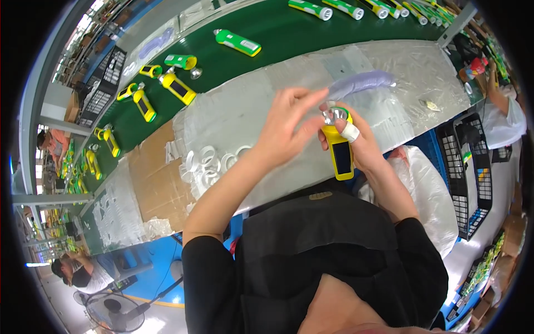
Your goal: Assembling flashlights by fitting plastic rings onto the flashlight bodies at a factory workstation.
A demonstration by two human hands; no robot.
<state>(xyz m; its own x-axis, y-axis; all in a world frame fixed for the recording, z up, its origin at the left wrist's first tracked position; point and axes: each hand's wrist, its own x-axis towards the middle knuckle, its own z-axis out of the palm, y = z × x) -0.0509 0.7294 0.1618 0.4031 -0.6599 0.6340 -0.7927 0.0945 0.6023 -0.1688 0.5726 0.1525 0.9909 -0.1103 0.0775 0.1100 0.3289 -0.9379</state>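
Note:
My right hand (360,136), with white tape round its thumb, is closed round a yellow and green flashlight (341,156). A dark panel shows on the flashlight's body, and its shiny reflector end points away from me. Beside that end is my left hand (286,125), thumb and fingers apart, slightly blurred; I make out nothing held in it. Below my left forearm lies a loose group of white rings (207,167) on the plastic-covered worktop (261,92). Just beyond my hands is a long stack of clear, purplish discs (361,83).
Past the worktop runs a green conveyor belt (278,50) with several flashlights, some with open heads. Cardboard (158,158) covers the worktop to the left. A white plastic bag (425,195) and black crates (464,178) stand at right. Other people sit farther off, left and right.

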